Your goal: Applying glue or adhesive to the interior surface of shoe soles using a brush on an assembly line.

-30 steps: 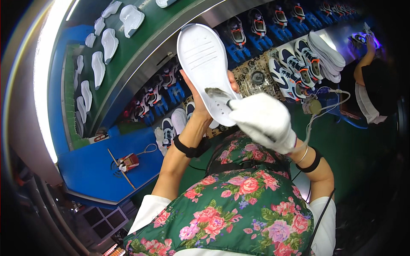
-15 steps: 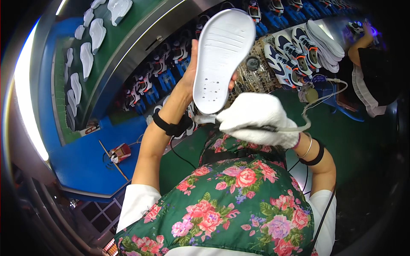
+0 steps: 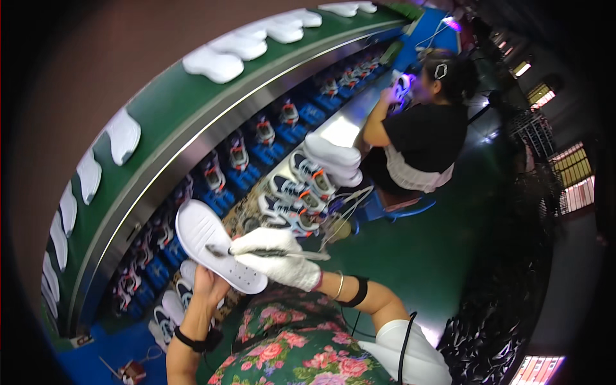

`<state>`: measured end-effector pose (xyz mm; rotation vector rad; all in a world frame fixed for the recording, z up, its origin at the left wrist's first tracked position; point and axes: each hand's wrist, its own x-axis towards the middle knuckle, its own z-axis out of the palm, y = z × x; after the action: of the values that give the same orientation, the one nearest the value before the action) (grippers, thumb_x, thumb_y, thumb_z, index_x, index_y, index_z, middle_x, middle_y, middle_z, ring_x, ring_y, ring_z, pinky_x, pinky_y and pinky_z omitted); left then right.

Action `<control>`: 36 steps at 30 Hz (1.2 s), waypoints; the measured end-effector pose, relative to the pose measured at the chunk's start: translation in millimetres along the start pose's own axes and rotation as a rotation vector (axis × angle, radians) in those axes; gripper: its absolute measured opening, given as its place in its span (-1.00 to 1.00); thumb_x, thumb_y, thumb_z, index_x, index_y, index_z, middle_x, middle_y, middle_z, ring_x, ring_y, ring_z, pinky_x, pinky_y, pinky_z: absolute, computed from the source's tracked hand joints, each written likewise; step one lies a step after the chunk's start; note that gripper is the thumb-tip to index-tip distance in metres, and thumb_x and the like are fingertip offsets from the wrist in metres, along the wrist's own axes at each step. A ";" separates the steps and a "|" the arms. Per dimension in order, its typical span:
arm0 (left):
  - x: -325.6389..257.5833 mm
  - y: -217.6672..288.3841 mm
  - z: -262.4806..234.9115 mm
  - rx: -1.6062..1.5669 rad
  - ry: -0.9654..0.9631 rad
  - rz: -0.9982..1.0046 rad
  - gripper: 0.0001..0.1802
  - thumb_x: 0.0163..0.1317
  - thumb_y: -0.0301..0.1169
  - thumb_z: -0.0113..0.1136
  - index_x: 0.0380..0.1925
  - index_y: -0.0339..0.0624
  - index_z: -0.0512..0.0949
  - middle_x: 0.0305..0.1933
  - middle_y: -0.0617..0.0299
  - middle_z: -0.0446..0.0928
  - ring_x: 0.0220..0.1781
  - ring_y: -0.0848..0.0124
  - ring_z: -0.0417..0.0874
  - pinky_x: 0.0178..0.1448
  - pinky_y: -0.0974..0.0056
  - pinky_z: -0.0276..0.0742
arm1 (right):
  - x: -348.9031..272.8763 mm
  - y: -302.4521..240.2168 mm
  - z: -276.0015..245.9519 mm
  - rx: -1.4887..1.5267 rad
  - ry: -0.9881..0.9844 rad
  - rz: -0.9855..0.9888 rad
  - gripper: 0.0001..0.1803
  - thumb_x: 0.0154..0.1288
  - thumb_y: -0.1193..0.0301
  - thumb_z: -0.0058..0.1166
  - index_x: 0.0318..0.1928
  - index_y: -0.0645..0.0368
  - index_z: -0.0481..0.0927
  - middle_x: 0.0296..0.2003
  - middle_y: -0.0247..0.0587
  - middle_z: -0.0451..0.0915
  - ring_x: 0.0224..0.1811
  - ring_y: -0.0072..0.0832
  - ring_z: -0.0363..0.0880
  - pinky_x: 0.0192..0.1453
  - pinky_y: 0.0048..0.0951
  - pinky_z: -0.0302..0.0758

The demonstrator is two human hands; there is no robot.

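White sole [image 3: 215,247]; white glove [image 3: 279,256]; green conveyor belt [image 3: 173,122]; floral green-pink apron [image 3: 289,353]; blue trays [image 3: 250,176].

Your left hand [image 3: 208,285] sits mostly behind the white sole [image 3: 215,247], so you cannot see how its grip wraps the underside; only the heel of the palm and a few fingertips show. Your right hand [image 3: 276,260] is covered by a white glove, and the thin tool [image 3: 256,253] it holds is too slim and blurred to tell its kind. Its cord runs off behind your arm. The shoes [image 3: 240,154] in the blue trays under the green conveyor [image 3: 160,122] are too small to make out in detail. The seated person [image 3: 417,138] bends over something lit that their body hides. The picture's rim goes black, cutting off the conveyor's ends.
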<state>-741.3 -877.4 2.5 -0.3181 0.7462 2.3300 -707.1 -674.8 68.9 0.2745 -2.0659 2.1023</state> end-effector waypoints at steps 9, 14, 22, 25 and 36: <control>-20.1 13.7 -10.1 -0.381 0.177 -0.097 -0.40 0.40 0.04 -0.01 0.19 -0.23 0.42 0.12 -0.08 0.55 -0.01 -0.08 0.65 0.06 -0.08 0.68 | -4.5 -9.9 -8.6 -0.249 -0.016 -0.310 -0.74 0.08 0.50 0.36 -0.16 0.16 0.73 -0.23 -0.13 0.72 -0.20 -0.24 0.70 -0.09 -0.28 0.61; -29.5 6.3 1.0 -0.267 -0.060 0.001 -0.17 0.15 0.21 0.04 0.27 -0.17 0.41 0.19 -0.07 0.54 0.12 -0.13 0.61 0.22 -0.31 0.50 | -6.3 -25.3 -3.6 -0.287 0.040 -0.394 -0.73 0.07 0.56 0.34 -0.15 0.23 0.70 -0.22 -0.10 0.70 -0.19 -0.23 0.70 -0.08 -0.29 0.62; -17.4 -19.8 22.9 -0.415 -0.171 -0.210 -0.14 0.28 0.30 -0.02 0.42 0.00 0.23 0.35 -0.03 0.40 0.28 -0.14 0.49 0.26 -0.58 0.28 | 8.9 -33.4 -16.8 -0.495 0.090 -0.423 -0.70 0.02 0.54 0.34 -0.15 0.21 0.73 -0.21 -0.12 0.73 -0.21 -0.26 0.70 -0.09 -0.30 0.61; -18.7 -32.9 13.5 -0.350 -0.292 -0.208 -0.20 0.36 0.22 -0.07 0.41 -0.08 0.24 0.34 -0.06 0.41 0.29 -0.10 0.49 0.31 -0.42 0.36 | 20.6 -39.2 -14.8 -0.636 0.040 -0.510 -0.68 0.00 0.59 0.30 -0.14 0.25 0.72 -0.19 -0.09 0.71 -0.17 -0.18 0.68 -0.07 -0.27 0.60; -22.8 -26.1 5.5 -0.418 -0.407 -0.110 -0.19 0.41 0.22 -0.19 0.44 -0.14 0.16 0.39 -0.08 0.35 0.35 0.02 0.46 0.45 -0.06 0.35 | 8.3 -19.9 8.9 -0.399 0.101 -0.366 -0.73 0.03 0.65 0.32 -0.19 0.19 0.74 -0.21 -0.17 0.74 -0.22 -0.33 0.70 -0.12 -0.35 0.61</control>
<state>-707.1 -869.9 5.0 -0.0545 0.0415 2.3248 -709.9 -683.3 90.4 0.4347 -2.1230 1.4351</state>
